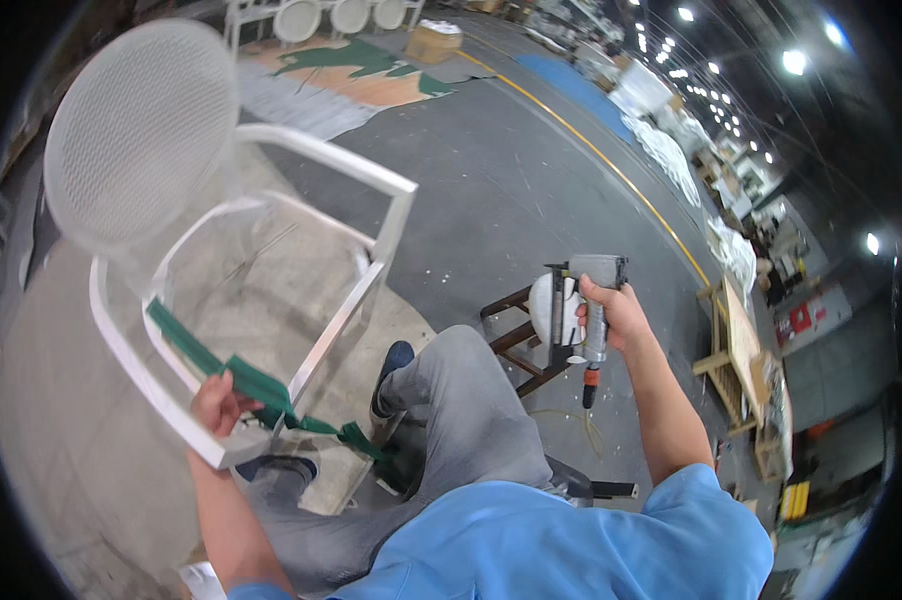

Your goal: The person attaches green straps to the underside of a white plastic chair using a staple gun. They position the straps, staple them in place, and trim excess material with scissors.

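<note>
Green strip (pixel 256 382) sits pinched in the left grip (pixel 221 403), while the outstretched right grip (pixel 619 312) encircles a grey pistol-shaped tool (pixel 595 342).

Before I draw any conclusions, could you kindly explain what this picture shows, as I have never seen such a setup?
There is no robot here: you are looking down past a person's own blue shirt and grey trousers. The picture comes from the left of two fisheye cameras worn on the head, so straight edges bend toward the rim.

The right hand grips a grey pneumatic fastener gun with an orange fitting below its handle. The left hand is at a long green strip by the seat of a white armchair with an oval woven back; whether it grips the strip is unclear. The armchair stands over a pale beige surface.
</note>
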